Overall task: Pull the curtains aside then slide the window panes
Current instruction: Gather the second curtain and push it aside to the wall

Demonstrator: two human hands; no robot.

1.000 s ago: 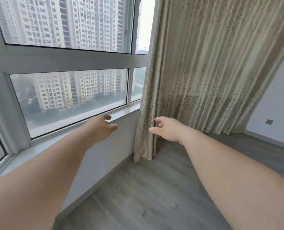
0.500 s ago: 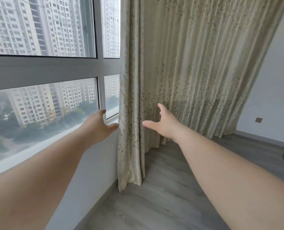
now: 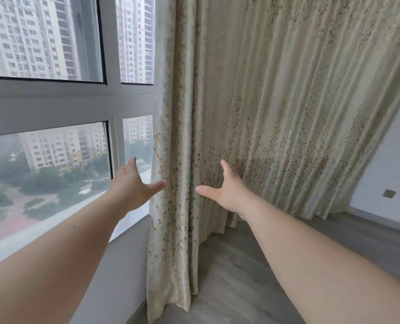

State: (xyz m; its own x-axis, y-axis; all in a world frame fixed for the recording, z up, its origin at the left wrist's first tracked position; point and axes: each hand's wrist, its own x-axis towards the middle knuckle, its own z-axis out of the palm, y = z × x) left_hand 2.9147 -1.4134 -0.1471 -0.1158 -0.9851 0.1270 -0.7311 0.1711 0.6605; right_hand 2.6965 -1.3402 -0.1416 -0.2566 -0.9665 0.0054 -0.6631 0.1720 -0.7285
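Two hands reach out, both spread wide and gripping nothing. I see my left hand (image 3: 133, 183) with its thumb tip touching the curtain (image 3: 276, 113) at its left edge, beside the window pane (image 3: 42, 169). My right hand (image 3: 224, 188) hovers just before the folds, fingers apart. The curtain hangs down to the floor (image 3: 241, 277).

The curtain (image 3: 276, 113) hides the window panes (image 3: 137, 40) behind it, and its top is cut off.

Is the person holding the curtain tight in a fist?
No, both the left hand and right hand are open by the curtain.
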